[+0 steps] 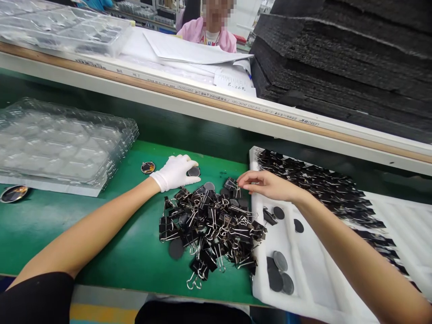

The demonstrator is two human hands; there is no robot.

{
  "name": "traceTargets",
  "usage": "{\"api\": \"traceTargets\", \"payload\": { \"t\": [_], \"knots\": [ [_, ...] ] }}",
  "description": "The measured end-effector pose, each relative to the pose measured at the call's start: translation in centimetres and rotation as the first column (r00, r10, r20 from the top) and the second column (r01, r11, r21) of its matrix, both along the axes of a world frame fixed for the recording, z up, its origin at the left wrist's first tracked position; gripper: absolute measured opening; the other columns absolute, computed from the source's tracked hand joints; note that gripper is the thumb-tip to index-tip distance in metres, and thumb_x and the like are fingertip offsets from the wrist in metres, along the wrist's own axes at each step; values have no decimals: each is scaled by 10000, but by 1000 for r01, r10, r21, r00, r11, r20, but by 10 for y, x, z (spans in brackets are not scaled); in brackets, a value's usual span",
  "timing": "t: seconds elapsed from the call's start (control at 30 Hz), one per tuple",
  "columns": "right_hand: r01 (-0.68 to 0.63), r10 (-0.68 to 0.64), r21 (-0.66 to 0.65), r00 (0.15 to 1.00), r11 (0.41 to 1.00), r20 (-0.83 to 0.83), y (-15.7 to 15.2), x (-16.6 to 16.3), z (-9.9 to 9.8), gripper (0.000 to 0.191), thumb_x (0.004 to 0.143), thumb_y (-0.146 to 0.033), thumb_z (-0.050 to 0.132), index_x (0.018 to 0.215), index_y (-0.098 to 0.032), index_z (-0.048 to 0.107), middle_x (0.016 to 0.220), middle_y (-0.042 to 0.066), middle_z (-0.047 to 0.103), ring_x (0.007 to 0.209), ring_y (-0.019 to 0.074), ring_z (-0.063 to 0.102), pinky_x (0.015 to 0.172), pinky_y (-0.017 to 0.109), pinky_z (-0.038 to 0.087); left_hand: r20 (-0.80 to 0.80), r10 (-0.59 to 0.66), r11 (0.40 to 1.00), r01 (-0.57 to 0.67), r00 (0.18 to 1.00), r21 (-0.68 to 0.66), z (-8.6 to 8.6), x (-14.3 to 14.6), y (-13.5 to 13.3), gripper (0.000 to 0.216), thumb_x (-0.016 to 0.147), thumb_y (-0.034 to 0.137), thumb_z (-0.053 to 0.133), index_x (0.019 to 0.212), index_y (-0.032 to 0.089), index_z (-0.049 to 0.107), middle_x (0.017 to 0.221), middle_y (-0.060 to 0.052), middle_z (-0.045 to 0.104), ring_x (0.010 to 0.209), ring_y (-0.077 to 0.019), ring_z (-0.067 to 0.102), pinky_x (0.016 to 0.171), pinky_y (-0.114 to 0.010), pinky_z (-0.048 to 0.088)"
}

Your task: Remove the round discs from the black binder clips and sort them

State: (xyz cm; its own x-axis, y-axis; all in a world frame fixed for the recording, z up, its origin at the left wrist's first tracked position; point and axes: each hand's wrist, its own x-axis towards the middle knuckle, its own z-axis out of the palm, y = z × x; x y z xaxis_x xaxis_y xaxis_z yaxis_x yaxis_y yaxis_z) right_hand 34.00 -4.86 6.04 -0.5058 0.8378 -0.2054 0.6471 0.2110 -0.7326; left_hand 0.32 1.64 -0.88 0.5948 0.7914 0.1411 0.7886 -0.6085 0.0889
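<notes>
Centre of the frame: I see the bare right hand (270,185) with its fingertips pinched on one binder clip (232,183). The clip sits at the upper right edge of the pile of black clips (212,225), which are too tangled for me to count. The pile lies on the green mat (128,252), touching the left rim of the white foam tray (303,270).

The gloved left hand (173,172) lies palm-down left of the pile. Its thumb and forefinger sit either side of one dark disc (194,171) and touch it, but I cannot tell whether they grip it.

I count two more bare discs on the mat, one at the pile's upper edge (209,186) and one at its lower left (176,248).

Inside the tray I count five discs (280,260) and one loose clip (269,217), with a band of further clips (320,184) along its upper side.

Two metal-rimmed rounds lie on the mat, one just left of the glove (147,167) and one at the far left (13,193).

- Left: one stack of clear blister trays (60,144).
- Upper left: another clear tray (67,27).
- Upper centre: papers (189,49), with one person in pink (209,33) behind them.
- Upper right: one stack of black foam sheets (337,58).
</notes>
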Motion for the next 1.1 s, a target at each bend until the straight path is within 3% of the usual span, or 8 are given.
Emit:
{"api": "traceTargets", "payload": {
  "t": [0.1, 0.2, 0.37, 0.57, 0.77, 0.9, 1.0, 1.1],
  "knots": [
    [-36, 17, 126, 988, 991, 151, -1, -4, -6, 423, 859, -476, 694, 1206, -234, 687, 1254, 103, 687, 1068, 241, 679, 873, 391, 593, 5, 1, 1000, -1, 1000, -4, 1, 0, -1, 586, 926, 652, 540, 1330, 238, 635, 1181, -115, 659, 1091, -316, 602, 883, -413, 420],
    [80, -131, 192, 955, 978, 267, -6, -16, -16, 579, 813, -482, 766, 1288, -191, 606, 1221, 143, 678, 932, 239, 713, 819, 399, 609, 8, -1, 1000, 1, 1000, -5, 3, 0, -1, 586, 930, 644, 540, 1333, 229, 635, 1184, -116, 663, 1087, -316, 604, 876, -411, 424],
    [244, -299, 224, 919, 943, 258, -8, -32, -27, 562, 754, -253, 805, 1260, -171, 572, 1180, 145, 683, 778, 202, 720, 737, 377, 607, 5, -7, 1000, 7, 1000, 11, 3, 0, -2, 578, 937, 635, 539, 1330, 223, 637, 1178, -116, 670, 1083, -314, 610, 869, -405, 426],
    [180, -180, 18, 961, 983, 211, 7, -17, -1, 267, 721, -154, 723, 987, -179, 710, 825, 44, 764, 786, 212, 737, 736, 312, 587, 20, -11, 1000, 11, 1000, 24, 0, -1, -1, 582, 932, 641, 542, 1328, 225, 641, 1170, -118, 673, 1087, -322, 612, 875, -413, 428],
    [101, -154, 154, 912, 983, 381, 6, -24, -4, 210, 767, -315, 779, 931, -215, 694, 839, 34, 764, 751, 200, 707, 689, 312, 543, 10, -13, 1000, 12, 1000, 26, 2, -1, -1, 557, 934, 636, 542, 1287, 219, 655, 1165, -119, 676, 1084, -318, 611, 875, -415, 430],
    [135, -147, 61, 939, 989, 310, 2, -19, 6, 326, 766, -293, 776, 1060, -228, 651, 761, -3, 753, 670, 178, 677, 600, 282, 506, -52, -17, 999, 19, 998, 39, 6, 2, -2, 563, 936, 658, 527, 1196, 185, 688, 1114, -133, 680, 1040, -325, 621, 826, -409, 435],
    [150, -134, -77, 975, 986, 177, 10, -19, 25, 285, 759, -378, 776, 987, -213, 731, 716, 16, 731, 620, 168, 646, 531, 274, 484, -86, 2, 998, 3, 996, 59, 8, 4, -4, 597, 932, 679, 519, 1164, 158, 698, 1063, -145, 682, 1009, -331, 629, 801, -405, 438],
    [315, -317, -38, 946, 948, -68, 29, -44, 22, 244, 764, -363, 763, 931, -187, 784, 766, 64, 751, 684, 188, 681, 570, 292, 530, -73, 82, 994, -77, 994, 77, 9, 3, -5, 612, 920, 695, 524, 1160, 160, 699, 1060, -141, 684, 984, -330, 639, 781, -400, 448]
  ]
}}
